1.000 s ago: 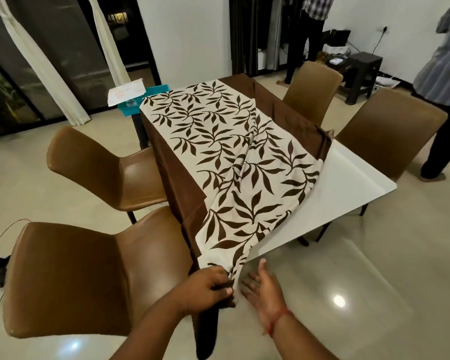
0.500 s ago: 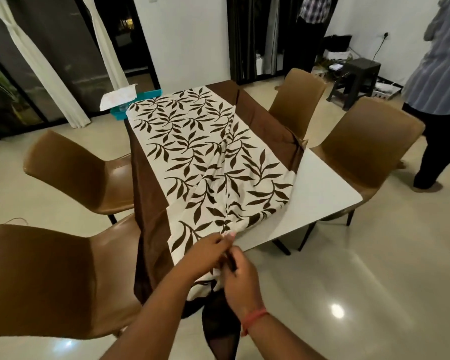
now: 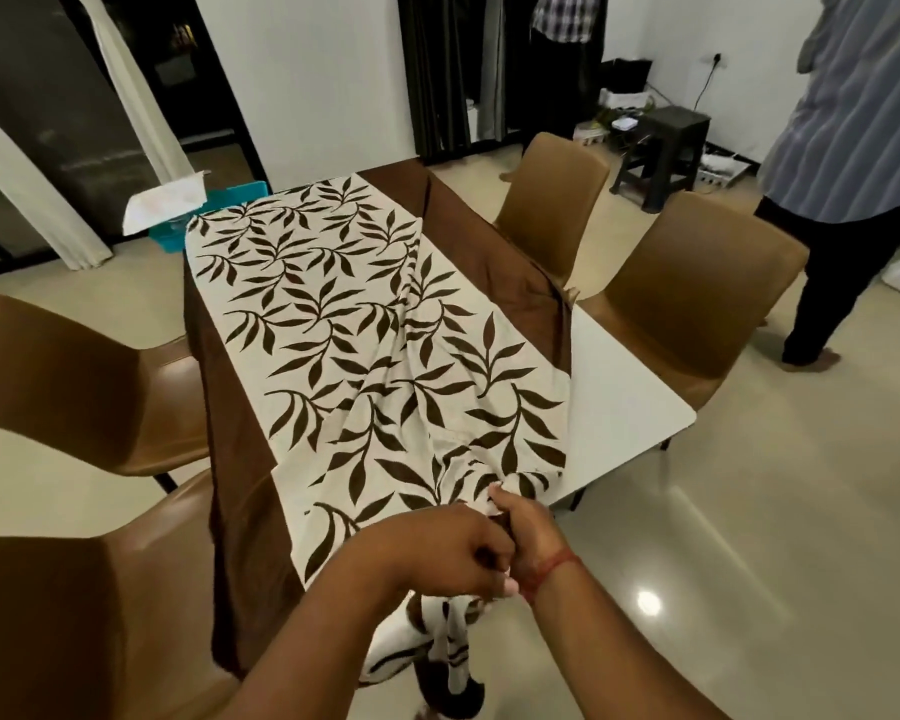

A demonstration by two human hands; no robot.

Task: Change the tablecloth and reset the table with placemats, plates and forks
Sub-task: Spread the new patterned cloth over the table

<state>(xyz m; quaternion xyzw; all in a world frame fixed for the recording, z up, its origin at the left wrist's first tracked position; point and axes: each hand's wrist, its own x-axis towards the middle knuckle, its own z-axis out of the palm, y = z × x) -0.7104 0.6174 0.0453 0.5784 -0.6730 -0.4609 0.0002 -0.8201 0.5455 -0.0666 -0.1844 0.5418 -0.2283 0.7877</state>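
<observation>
The leaf-print tablecloth (image 3: 344, 345) is bunched at the near edge of the tabletop (image 3: 624, 402), gripped there by curled fingers of the left hand (image 3: 453, 553) and right hand (image 3: 528, 537), pretty much touching.

Left hand (image 3: 453, 556), right hand (image 3: 528, 532) pinch bunched leaf-print tablecloth (image 3: 365, 366) at white table (image 3: 624, 407) near end.

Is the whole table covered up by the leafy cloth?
No, the leaf-print tablecloth lies bunched toward one side, leaving the white table top bare at the near right corner.
</observation>
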